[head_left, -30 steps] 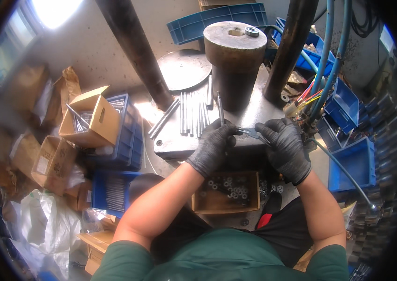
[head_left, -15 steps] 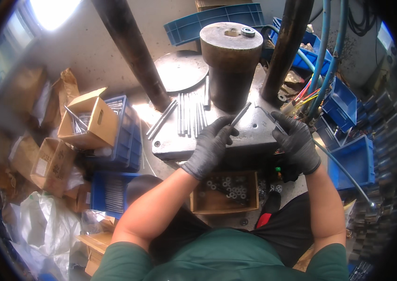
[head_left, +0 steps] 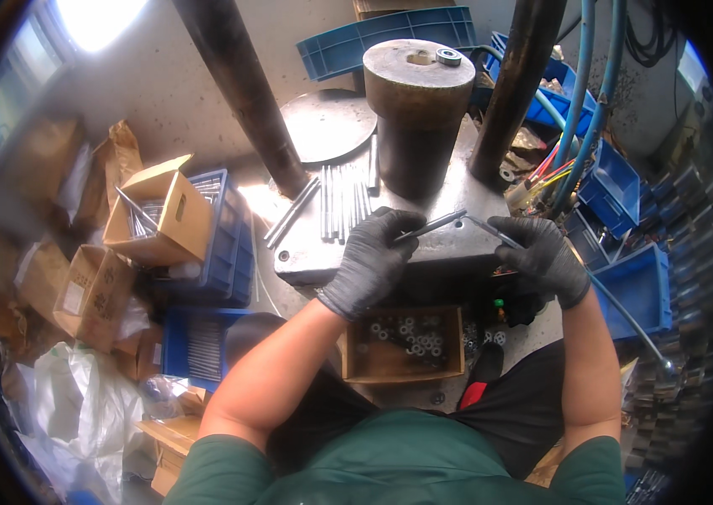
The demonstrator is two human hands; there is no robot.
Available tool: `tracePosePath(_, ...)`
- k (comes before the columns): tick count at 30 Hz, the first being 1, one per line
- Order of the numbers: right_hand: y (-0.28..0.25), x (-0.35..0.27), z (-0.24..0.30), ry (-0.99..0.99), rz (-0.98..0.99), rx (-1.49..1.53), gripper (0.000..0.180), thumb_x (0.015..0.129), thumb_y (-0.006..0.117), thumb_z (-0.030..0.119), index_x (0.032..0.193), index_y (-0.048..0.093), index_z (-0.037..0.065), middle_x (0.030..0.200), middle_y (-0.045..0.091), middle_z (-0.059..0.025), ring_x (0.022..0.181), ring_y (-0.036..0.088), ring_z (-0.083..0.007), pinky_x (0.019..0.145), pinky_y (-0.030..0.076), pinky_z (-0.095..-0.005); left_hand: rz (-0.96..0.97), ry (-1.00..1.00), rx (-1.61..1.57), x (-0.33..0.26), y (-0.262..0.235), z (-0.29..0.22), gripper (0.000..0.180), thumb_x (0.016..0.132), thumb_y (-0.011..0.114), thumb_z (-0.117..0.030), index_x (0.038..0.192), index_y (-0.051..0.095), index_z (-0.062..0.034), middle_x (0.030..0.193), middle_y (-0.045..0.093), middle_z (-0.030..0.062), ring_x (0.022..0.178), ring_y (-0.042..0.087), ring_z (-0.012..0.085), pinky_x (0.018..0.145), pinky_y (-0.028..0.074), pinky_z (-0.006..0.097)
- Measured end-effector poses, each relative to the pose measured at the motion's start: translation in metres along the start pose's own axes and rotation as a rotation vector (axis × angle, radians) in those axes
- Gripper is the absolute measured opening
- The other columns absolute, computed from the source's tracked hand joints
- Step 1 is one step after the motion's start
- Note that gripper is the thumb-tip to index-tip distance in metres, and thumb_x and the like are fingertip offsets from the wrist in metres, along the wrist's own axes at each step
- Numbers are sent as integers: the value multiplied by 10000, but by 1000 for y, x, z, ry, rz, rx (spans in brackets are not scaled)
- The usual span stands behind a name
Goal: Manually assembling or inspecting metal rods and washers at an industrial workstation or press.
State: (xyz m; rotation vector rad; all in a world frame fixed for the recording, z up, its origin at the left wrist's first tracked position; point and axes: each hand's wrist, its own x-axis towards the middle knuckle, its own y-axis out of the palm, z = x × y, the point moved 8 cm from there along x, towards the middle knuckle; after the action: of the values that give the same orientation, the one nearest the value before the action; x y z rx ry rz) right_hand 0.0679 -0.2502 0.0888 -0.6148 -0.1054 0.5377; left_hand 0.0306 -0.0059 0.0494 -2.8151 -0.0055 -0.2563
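Observation:
My left hand (head_left: 371, 254), in a black glove, grips a metal rod (head_left: 439, 224) that points to the right above the front of the steel block's top (head_left: 424, 254). My gloved right hand (head_left: 544, 257) is closed on a slim metal tool with a narrow tip (head_left: 491, 230). The tool's tip meets or nearly meets the rod's free end; I cannot tell which. Several loose rods (head_left: 341, 204) lie side by side on the block, beyond my left hand. Behind the rods and hands stands a thick steel cylinder (head_left: 418, 109) with a bearing (head_left: 448, 57) on top.
Two dark columns (head_left: 243, 93) (head_left: 518, 93) flank the cylinder. Below the block sits a cardboard box (head_left: 403, 370) with small rings. At left are a carton of rods (head_left: 180, 223) and blue crates (head_left: 239, 252); at right, blue bins (head_left: 636, 290) and hoses (head_left: 605, 76).
The rod has swung from pointing up and away to lying nearly level toward the right. My right hand has moved slightly right and nearer, and the tool's tip has come down to the rod's end.

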Motion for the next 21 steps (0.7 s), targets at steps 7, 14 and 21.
tracePosePath(7,14,-4,-2,-91,62,53,448,878,704,11,1323,667,-14,1142,762,-154,1045,705,-177,956,546,-337,135,-60,-128,-3,13,3,302,988,678,-116,1268,673,-3,1113,714,82,1033,656,138,933,537,304)
tracePosePath(14,34,-5,22,-108,184,-77,443,860,712,20,1299,671,-18,1160,745,-198,1085,715,-235,967,543,-359,295,-141,-413,-7,24,11,501,985,698,-416,1287,647,-19,995,704,55,889,646,116,782,540,263)
tracePosePath(21,33,-5,22,-174,164,-48,461,853,720,22,1311,667,2,1162,735,-194,1094,707,-266,965,541,-376,340,-349,-677,-13,33,18,506,985,694,-417,1277,625,-10,864,677,30,629,560,66,542,458,214)
